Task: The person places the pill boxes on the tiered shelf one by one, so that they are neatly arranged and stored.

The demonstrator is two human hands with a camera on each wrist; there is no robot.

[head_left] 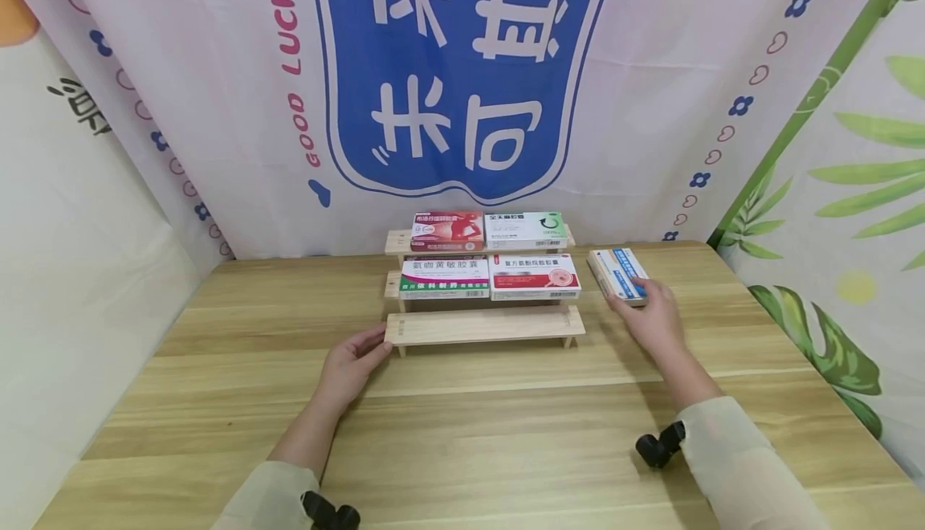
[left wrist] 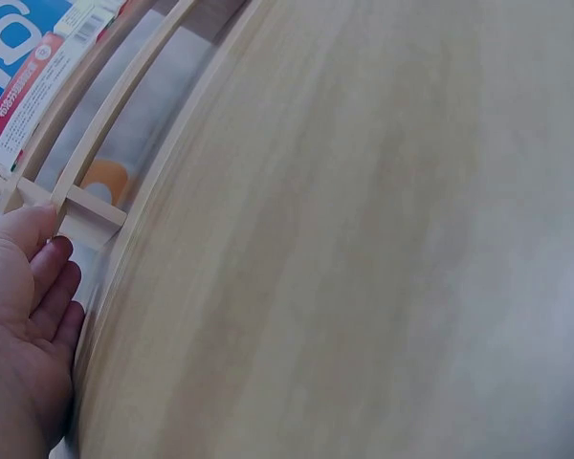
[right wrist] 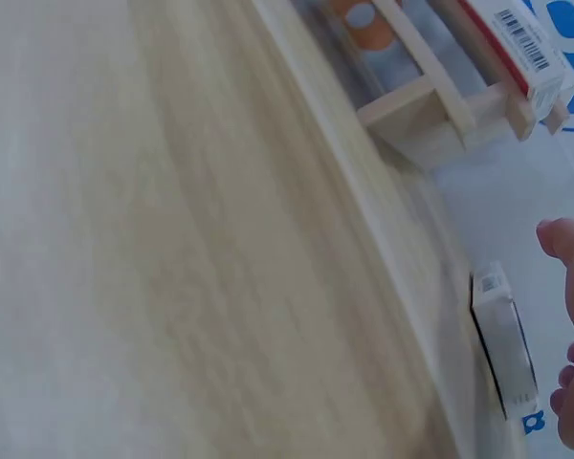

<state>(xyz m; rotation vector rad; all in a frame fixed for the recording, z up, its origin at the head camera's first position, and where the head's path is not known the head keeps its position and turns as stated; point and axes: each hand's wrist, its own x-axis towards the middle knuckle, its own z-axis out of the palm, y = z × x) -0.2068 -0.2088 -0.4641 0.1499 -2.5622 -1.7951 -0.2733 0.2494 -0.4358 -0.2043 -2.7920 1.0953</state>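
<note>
A stepped wooden display rack [head_left: 484, 326] stands on the table, its lowest front shelf bare. My left hand [head_left: 352, 365] holds the left end of that shelf, thumb at the front corner and fingers along the end. In the left wrist view, the left hand [left wrist: 24, 316] has its thumb against the rail's end and its other fingers loosely bent. Right of the rack, a blue, white and orange medicine box [head_left: 617, 275] lies flat. Over its near end is my right hand [head_left: 654, 313], thumb and fingers spread. The right wrist view shows the thumb apart from this box [right wrist: 505, 349].
On the rack's top shelf lie a red medicine box [head_left: 447, 231] and a white-green one [head_left: 525, 230]. The middle shelf bears a green-white box [head_left: 444, 277] and a red-white box [head_left: 535, 276]. Behind the table [head_left: 477, 442] hangs a printed cloth [head_left: 650, 112].
</note>
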